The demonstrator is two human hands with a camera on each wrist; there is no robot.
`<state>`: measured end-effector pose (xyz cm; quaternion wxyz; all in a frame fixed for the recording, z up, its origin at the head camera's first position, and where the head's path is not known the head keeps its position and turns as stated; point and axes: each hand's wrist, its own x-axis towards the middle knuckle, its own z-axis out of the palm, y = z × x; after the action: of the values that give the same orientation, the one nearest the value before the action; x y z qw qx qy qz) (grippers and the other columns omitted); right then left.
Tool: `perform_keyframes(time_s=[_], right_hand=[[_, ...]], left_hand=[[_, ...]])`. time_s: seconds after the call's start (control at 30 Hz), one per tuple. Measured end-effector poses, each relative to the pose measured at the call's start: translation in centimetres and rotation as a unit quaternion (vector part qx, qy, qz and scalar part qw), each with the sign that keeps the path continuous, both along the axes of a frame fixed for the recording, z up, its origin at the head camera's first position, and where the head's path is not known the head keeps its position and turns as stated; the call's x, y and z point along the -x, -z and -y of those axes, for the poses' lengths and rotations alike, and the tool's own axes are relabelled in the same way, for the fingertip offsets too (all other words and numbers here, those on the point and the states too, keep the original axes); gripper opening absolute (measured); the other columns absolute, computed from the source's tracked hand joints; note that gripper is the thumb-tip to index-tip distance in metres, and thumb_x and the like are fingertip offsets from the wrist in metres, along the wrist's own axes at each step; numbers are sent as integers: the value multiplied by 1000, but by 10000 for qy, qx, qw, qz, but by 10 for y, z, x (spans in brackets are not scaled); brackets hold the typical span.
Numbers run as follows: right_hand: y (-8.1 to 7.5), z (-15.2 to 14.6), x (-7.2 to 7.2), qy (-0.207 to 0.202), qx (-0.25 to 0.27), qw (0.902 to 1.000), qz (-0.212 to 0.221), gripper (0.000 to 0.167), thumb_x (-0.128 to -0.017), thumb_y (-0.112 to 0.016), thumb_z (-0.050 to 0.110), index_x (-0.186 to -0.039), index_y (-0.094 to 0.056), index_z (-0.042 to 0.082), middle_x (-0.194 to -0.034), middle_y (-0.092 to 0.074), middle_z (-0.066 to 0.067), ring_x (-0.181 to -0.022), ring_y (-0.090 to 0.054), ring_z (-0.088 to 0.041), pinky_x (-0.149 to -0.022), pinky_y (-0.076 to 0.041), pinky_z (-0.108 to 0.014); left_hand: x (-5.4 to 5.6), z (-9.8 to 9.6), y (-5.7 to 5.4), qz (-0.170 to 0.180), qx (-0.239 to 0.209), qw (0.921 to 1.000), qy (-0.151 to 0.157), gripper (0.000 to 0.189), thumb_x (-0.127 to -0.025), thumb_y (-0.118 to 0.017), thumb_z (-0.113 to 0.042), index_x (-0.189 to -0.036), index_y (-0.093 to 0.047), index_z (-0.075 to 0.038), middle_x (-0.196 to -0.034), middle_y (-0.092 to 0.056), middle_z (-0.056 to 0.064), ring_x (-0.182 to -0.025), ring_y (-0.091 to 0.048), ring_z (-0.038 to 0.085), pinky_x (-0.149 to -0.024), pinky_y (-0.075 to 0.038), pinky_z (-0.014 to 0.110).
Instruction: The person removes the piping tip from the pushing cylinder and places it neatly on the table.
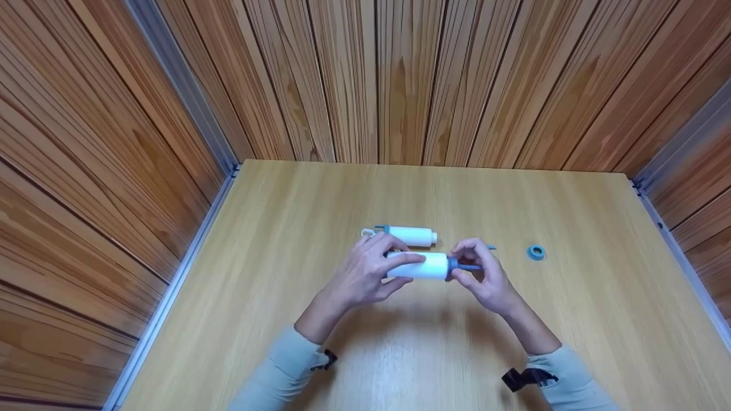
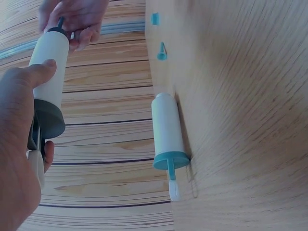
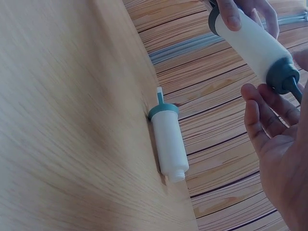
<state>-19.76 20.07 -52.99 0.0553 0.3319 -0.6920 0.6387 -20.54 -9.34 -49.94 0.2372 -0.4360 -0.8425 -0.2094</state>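
Note:
My left hand (image 1: 371, 268) holds a white cylindrical bottle (image 1: 420, 265) level above the table, thumb and fingers round its body. The bottle has a dark teal collar (image 2: 48, 118) at the handle end, near the palm. At its other end is a teal nozzle cap (image 3: 284, 77) with a thin spout pointing right. My right hand (image 1: 482, 277) pinches this cap between thumb and fingertips, the spout passing into the hand. Just beyond the hands, a second white bottle (image 1: 411, 236) lies on its side, its bare neck facing right.
A small teal ring (image 1: 535, 252) lies on the wooden table (image 1: 285, 217), right of the hands. Between it and the lying bottle is a loose teal nozzle (image 2: 162, 53), mostly hidden behind the right hand in the head view. Wood-panelled walls (image 1: 405, 85) enclose the table.

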Motion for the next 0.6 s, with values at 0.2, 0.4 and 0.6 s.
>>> perform_keyframes(time_s=[0.2,0.4,0.6], right_hand=[[-2,-1,1,123,-77,9994,304,19,-105,-52,-18,-124,-50,-16,-104,-76,11,-80,-74,-6,-71,-66,-24],[-4,-1,0,212,-98,9992,324,16,-105,-54,-18,-120,-52,-15,-103,-74,11,-80,-74,-6,-72,-65,-22],[-4,0,0,102,41,9995,285,16,-102,-55,-20,-118,-52,-17,-103,-73,11,-82,-73,-5,-73,-64,-21]], left_hand=[[1,-1,-1,-104,-16,9999,-27,38,-99,-88,-37,-136,-79,-30,-127,-76,3,-117,-73,23,-94,-62,38],[1,-3,-2,-200,25,9998,-70,39,-98,-89,-38,-135,-80,-31,-126,-76,3,-116,-73,23,-93,-62,37],[1,-3,-1,-153,13,9998,-97,39,-99,-88,-38,-136,-80,-31,-126,-76,3,-116,-73,23,-94,-62,38]])
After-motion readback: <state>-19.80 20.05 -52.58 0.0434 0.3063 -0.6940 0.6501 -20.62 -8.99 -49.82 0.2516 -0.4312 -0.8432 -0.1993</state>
